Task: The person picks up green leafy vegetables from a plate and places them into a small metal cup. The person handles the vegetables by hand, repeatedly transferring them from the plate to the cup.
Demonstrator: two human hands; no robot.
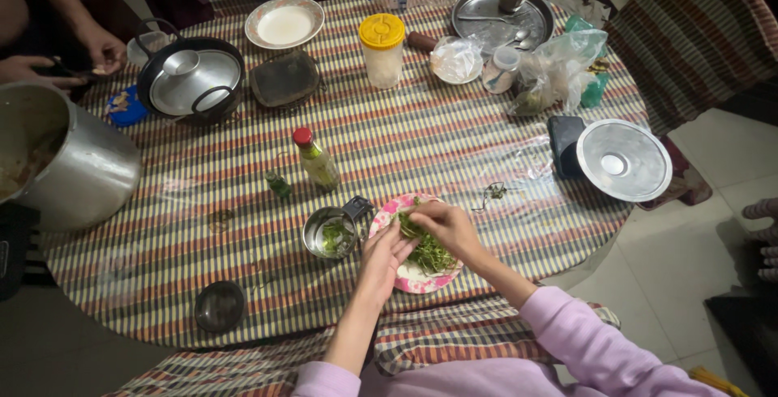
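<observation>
greens (429, 253) lie heaped on a pink plate (405, 277) at the worktop's (454, 146) near edge: light, limp, easily torn, best pinched by the stems. right hand (447, 227) grip pinches a sprig; left hand (382, 258) fingers touch the heap. steel cup (328, 233) just beside.

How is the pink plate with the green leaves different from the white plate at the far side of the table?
The pink plate holds green herbs, and both hands work over it; the white plate looks bare, and no hand is near it. The pink plate sits at the table's near edge, the white plate at the far side. Both are round with patterned rims.
</observation>
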